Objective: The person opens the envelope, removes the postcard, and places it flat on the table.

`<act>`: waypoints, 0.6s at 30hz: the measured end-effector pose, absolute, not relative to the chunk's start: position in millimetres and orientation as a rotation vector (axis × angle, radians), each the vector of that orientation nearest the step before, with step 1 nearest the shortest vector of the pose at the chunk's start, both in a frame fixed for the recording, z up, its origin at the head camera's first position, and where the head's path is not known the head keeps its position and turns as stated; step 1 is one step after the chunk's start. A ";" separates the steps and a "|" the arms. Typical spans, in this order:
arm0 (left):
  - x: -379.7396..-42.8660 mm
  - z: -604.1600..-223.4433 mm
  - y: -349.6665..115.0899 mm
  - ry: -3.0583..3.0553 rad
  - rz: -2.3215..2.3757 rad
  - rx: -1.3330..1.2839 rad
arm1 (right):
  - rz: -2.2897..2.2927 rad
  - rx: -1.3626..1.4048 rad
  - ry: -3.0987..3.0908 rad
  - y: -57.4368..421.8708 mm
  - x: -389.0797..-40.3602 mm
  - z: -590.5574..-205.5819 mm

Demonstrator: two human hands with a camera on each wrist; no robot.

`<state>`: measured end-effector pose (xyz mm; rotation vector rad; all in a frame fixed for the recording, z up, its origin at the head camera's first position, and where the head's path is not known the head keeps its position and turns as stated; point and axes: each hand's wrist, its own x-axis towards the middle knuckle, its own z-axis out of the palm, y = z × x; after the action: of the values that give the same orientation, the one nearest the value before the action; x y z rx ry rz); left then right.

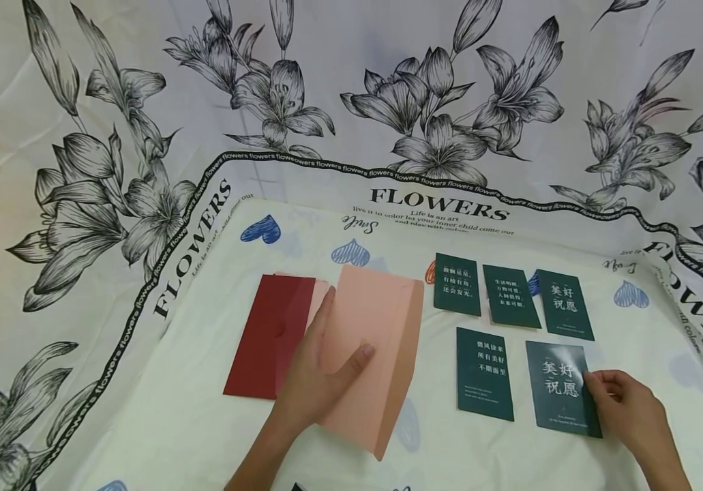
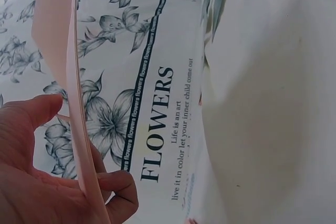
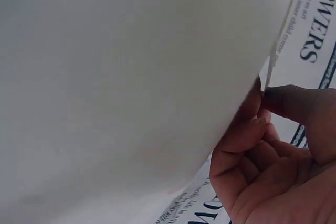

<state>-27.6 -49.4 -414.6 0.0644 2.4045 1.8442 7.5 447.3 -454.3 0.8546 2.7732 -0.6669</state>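
My left hand [image 1: 317, 385] grips a pink envelope [image 1: 369, 307], thumb across its front and other fingers behind. The envelope's flap stands folded out along the right side. In the left wrist view, the pink envelope [image 2: 55, 30] appears nearly edge-on between the thumb and curled fingers of the left hand [image 2: 31, 166]. At the lower right, my right hand [image 1: 633, 416] pinches the right edge of a dark green card [image 1: 556, 409] with white characters. The right wrist view shows the right hand [image 3: 268, 166] with thumb and index finger together; the card's face is hidden there.
A dark red envelope [image 1: 253, 348] lies left of the pink one, partly behind the left hand. Several more green cards, such as the top-left card [image 1: 457, 300] and lower-left card [image 1: 483, 395], lie in two rows. A flower-printed cloth [image 1: 191, 409] covers table and backdrop.
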 end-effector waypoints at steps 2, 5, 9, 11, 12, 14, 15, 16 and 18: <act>-27.8 -414.5 -49.1 2.406 1.852 0.066 | -0.650 0.858 2.757 448.1 6.4 -456.1; -27.3 -414.3 -48.2 2.413 1.849 0.072 | -0.628 0.853 2.739 449.0 5.5 -457.9; -25.6 -414.0 -46.2 2.408 1.834 0.083 | -0.617 0.851 2.727 448.7 4.6 -459.2; -25.0 -413.7 -45.3 2.403 1.832 0.091 | -0.621 0.856 2.726 448.1 4.4 -459.7; -24.8 -413.6 -44.9 2.400 1.832 0.094 | -0.626 0.861 2.723 447.9 4.2 -459.9; -24.8 -413.4 -44.5 2.398 1.838 0.101 | -0.633 0.869 2.722 447.5 4.2 -460.5; -24.8 -413.2 -44.5 2.399 1.840 0.102 | -0.635 0.874 2.719 447.3 4.0 -460.8; -24.7 -412.8 -44.5 2.396 1.844 0.100 | -0.635 0.874 2.719 447.2 3.6 -461.0; -24.3 -412.5 -44.4 2.396 1.843 0.093 | -0.637 0.866 2.721 446.8 2.9 -461.4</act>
<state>-24.3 -44.4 -412.5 0.0928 2.3960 1.8434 2.9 446.8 -461.4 0.8658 2.7211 -0.6370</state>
